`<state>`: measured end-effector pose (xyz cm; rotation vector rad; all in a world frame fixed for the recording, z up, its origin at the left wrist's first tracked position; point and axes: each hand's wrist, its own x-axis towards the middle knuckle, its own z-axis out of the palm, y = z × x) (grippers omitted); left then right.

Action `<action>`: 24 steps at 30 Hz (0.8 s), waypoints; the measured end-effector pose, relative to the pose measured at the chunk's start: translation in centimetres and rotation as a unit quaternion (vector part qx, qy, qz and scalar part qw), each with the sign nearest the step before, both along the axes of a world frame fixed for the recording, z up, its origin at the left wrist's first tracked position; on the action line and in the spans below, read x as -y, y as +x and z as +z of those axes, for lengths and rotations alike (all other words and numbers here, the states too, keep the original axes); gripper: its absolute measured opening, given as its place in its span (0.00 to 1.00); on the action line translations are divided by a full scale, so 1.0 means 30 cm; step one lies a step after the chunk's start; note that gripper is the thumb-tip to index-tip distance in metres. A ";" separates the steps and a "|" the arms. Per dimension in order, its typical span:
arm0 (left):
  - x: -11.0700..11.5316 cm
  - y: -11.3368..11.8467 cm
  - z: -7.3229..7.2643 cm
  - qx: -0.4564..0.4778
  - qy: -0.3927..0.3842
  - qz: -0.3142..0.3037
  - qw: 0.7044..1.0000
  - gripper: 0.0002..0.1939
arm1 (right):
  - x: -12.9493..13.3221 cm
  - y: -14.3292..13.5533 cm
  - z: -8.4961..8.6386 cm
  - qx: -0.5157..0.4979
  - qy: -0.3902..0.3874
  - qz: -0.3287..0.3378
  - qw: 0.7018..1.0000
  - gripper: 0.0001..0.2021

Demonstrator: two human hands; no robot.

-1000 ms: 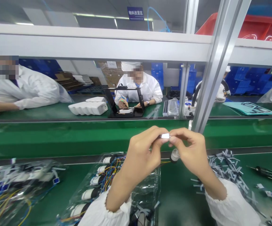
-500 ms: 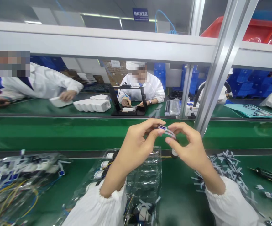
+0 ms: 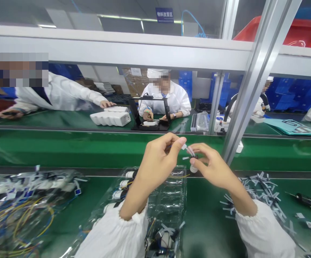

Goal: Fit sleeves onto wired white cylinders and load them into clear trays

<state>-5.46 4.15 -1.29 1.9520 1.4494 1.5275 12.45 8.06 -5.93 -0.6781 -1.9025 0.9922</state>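
Both my hands are raised over the far edge of the bench, working on one small wired part. My left hand (image 3: 162, 159) pinches the small tab at the end of the pale leads (image 3: 190, 150). In my right hand (image 3: 210, 166), fingers close round the black upper part of a small white-and-black cylinder (image 3: 193, 168), whose white end hangs below. A short grey strip sticks out on its left side. Below my left forearm lies a clear plastic blister tray (image 3: 171, 200), with several similar white-and-black cylinders (image 3: 119, 194) along its left side.
Wired parts (image 3: 23, 200) are heaped at left. On the right lie grey-white strips (image 3: 265, 193) and a black screwdriver (image 3: 310, 202). A metal post (image 3: 254, 82) and white shelf beam (image 3: 118, 48) stand ahead. Co-workers sit beyond a green conveyor belt (image 3: 64, 148).
My left hand has tilted its tab; its blue face no longer shows. My right hand has drawn slightly left and the cylinder shows more. A co-worker's hand at left moved right onto white trays.
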 end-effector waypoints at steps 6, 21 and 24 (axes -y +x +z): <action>-0.030 -0.020 -0.013 -0.048 -0.047 0.037 0.997 0.23 | -0.035 0.021 -0.016 0.020 -0.150 0.112 0.982 0.10; -0.021 -0.061 0.003 -0.034 -0.080 -0.018 0.996 0.23 | -0.052 0.025 0.000 0.027 -0.174 0.154 0.972 0.25; -0.021 -0.069 0.006 -0.032 -0.074 -0.023 0.996 0.23 | -0.045 0.021 0.000 0.023 -0.181 0.154 0.971 0.28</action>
